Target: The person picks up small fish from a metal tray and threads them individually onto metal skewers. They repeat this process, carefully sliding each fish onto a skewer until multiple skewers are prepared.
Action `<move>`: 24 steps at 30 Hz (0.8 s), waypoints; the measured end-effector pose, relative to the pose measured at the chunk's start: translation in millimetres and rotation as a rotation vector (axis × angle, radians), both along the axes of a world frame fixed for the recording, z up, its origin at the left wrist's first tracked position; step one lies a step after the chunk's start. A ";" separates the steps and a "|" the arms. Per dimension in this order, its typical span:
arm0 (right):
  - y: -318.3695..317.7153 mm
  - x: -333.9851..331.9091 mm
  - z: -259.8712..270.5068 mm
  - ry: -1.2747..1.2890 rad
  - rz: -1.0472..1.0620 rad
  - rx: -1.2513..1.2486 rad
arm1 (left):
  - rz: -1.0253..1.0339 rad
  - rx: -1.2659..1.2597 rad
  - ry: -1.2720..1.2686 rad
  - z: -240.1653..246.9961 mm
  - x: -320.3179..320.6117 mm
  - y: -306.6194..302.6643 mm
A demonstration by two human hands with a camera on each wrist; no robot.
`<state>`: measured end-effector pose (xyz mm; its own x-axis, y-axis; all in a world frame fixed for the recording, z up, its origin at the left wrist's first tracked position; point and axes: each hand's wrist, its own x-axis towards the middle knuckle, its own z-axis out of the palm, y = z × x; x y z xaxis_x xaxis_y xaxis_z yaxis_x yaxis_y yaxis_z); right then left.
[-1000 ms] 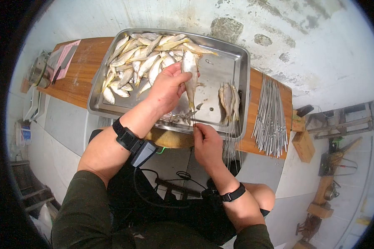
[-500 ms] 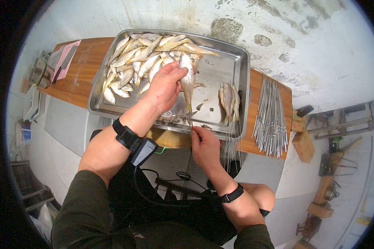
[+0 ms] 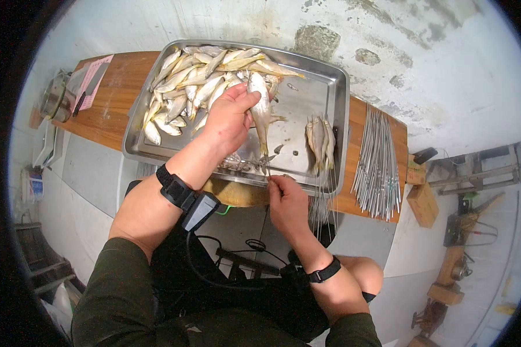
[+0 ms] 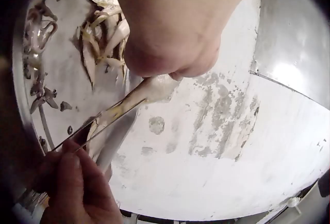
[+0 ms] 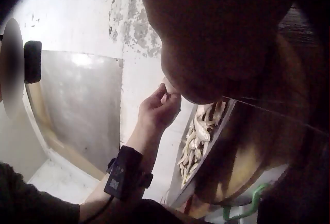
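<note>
Over the near part of a steel tray (image 3: pixel 307 75), my left hand (image 3: pixel 228 118) grips a small silvery-yellow fish (image 3: pixel 261 113), thumb lying across its upper body. The fish's tail points down toward my right hand (image 3: pixel 288 202). At the tray's near rim, that hand pinches thin metal skewers (image 4: pixel 110 126) between thumb and fingertips. In the left wrist view two of them run from the fingertips along the fish's tail end. Their far ends are hidden. The right wrist view shows the left hand beyond the dark shape of my right hand.
A heap of fish (image 3: pixel 182 87) fills the tray's left side. Several skewered fish (image 3: pixel 318 141) lie at its right. Fish scraps (image 3: pixel 237 163) sit by the near rim. A bundle of skewers (image 3: pixel 379 165) rests on the wooden board, and a knife (image 3: pixel 90 87) lies far left.
My left hand and the fish have shifted slightly left. The right hand has moved a little left, then slightly back, still pinching the skewers.
</note>
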<state>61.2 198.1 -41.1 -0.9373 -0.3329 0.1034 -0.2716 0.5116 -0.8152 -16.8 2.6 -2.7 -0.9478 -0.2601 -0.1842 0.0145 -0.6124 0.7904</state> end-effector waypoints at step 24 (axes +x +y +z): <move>5.3 5.5 1.4 -0.008 -0.002 -0.030 | 0.030 0.071 -0.007 -5.3 -4.6 -9.8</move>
